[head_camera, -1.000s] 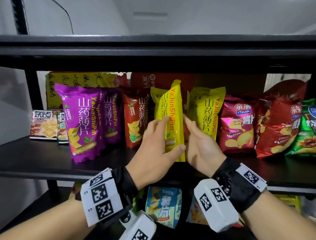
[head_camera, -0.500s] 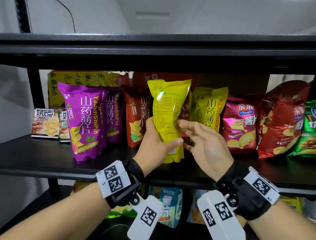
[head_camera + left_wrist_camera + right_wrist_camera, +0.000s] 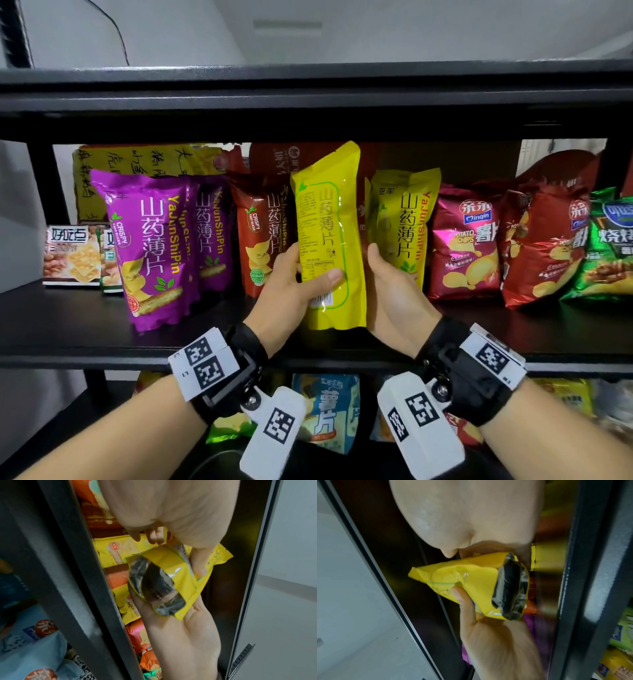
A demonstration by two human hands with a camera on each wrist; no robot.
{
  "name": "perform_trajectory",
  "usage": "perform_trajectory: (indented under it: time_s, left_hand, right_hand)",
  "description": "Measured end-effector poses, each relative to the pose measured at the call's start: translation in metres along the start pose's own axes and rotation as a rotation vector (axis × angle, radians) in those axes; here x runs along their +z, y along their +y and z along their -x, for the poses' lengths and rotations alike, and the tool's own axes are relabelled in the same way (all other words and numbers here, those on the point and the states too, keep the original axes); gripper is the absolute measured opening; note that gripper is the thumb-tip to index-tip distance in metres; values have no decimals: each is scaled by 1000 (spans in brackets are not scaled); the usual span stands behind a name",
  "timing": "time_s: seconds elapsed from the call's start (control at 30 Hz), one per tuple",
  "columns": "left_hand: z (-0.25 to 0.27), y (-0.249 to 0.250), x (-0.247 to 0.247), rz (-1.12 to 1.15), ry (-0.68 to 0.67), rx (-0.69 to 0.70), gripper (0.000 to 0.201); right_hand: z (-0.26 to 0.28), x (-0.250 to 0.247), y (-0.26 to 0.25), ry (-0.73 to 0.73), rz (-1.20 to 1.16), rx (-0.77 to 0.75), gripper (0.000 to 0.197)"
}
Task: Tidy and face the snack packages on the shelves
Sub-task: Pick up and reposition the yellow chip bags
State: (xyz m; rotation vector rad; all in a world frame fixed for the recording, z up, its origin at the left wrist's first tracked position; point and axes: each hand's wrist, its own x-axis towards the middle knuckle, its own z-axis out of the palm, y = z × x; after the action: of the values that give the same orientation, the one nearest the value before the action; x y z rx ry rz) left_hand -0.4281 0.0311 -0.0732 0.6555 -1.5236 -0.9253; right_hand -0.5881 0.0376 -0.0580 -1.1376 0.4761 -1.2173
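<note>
A yellow yam-chip bag (image 3: 329, 212) stands upright in front of the row on the middle shelf (image 3: 68, 325), its printed back panel toward me. My left hand (image 3: 308, 274) grips its lower left part, thumb (image 3: 334, 274) across the panel and fingers behind. Against the bag's lower right edge, my right hand (image 3: 383, 274) cups it, fingers hidden behind. The left wrist view shows the bag's (image 3: 171, 566) silvery bottom and my left thumb (image 3: 199, 566) pressed on it. The bag (image 3: 471, 577) shows again in the right wrist view, between both hands.
A second yellow bag (image 3: 407, 222) stands just right of the held one, then a pink chip bag (image 3: 469, 240), a red bag (image 3: 544, 246) and a green one (image 3: 613, 246). Left are a red-brown bag (image 3: 263, 233), purple bags (image 3: 150, 240) and cracker boxes (image 3: 72, 253). The upper shelf (image 3: 308, 102) hangs close above.
The yellow bag has turned from edge-on to back panel facing me and risen a little. My right hand has closed in on its right edge.
</note>
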Motion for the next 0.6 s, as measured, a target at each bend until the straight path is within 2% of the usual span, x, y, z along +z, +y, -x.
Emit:
perform_trajectory:
  time_s: [0.07, 0.17, 0.43, 0.53, 0.6]
  left_hand:
    - [0, 0, -3, -17, 69, 43, 63]
    - [0, -3, -8, -39, 132, 116, 71]
    - [4, 4, -10, -33, -96, 83, 61]
    - [5, 8, -4, -92, -126, 76, 65]
    - [3, 9, -1, -171, -124, 56, 58]
  right_hand:
    - [-1, -3, -1, 6, 45, -62, 41]
    - [-4, -6, -2, 2, 121, -117, 40]
    - [-7, -14, 4, 62, 327, -243, 59]
    - [-9, -14, 7, 115, 404, -352, 69]
    - [-8, -12, 6, 130, 505, -391, 73]
